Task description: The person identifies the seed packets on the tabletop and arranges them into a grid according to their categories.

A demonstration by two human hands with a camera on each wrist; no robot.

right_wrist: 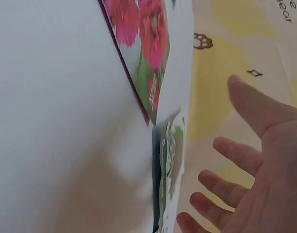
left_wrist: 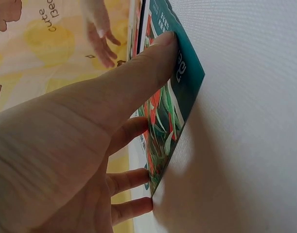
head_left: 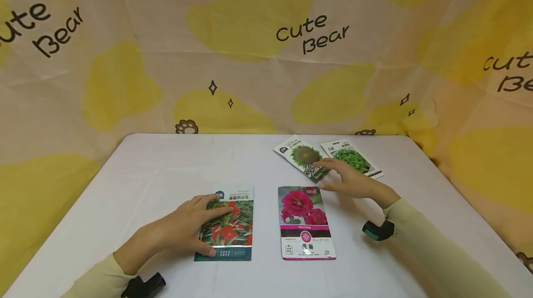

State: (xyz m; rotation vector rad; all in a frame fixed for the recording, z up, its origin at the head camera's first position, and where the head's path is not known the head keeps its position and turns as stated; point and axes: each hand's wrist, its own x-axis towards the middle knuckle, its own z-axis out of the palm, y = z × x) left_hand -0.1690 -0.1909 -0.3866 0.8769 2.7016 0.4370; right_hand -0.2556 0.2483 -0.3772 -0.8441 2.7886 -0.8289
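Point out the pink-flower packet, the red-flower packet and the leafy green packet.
Pink-flower packet (head_left: 306, 227): head view, on the pink stripe below its flower photo.
Red-flower packet (head_left: 236, 227): head view, on its photo, right of the left hand (head_left: 183, 226).
Leafy green packet (head_left: 352, 158): head view, on its leaf photo.

Head view overlooks the tabletop (head_left: 265, 214), wrist views nearer.

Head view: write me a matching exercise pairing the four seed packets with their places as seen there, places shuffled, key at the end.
Packets
1. red-flower packet
2. pink-flower packet
3. spiky-bloom packet
4. leaf packet

Places
A. back row, right
B. front row, right
C. front row, left, touched by the left hand
D. back row, left

Pairs: 1-C, 2-B, 3-D, 4-A
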